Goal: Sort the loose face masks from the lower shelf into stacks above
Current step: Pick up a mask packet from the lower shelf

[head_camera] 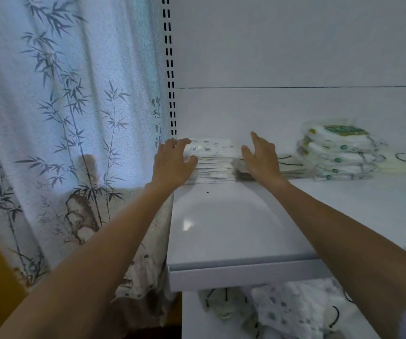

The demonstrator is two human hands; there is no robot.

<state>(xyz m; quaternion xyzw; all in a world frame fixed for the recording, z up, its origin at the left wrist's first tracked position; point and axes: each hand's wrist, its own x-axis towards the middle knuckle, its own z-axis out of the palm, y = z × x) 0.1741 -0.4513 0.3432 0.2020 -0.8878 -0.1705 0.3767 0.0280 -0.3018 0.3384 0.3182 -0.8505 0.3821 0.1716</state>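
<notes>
Squaring the pile looks to be the step in hand. It should go best if both ends are pushed inward together, low as well as high, so the slippery packets line up and the top ones do not slide toward the back wall.

The bamboo-print curtain hangs at the left, just beside the shelving, so the pile has little room to drift that way. The white upper shelf carries the work. The stack of patterned masks sits at its far left corner, close to the back wall. Well to the right stands a green-labelled stack, which leans somewhat and is less tidy. Between the two lie a few flat masks with dark ear loops, and the near end of them seems to touch the pile. It would help to keep them from getting wedged under it.

Below, on the lower shelf, loose masks lie in a heap, so much of the sorting looks undone.

The left hand cups the pile's upper left edge, with the fingers bent over the top packet and the thumb against the front face. The right hand is spread fairly wide, fingers straight and thumb apart. Its palm side lies against the pile's right end, and it grasps nothing.
</notes>
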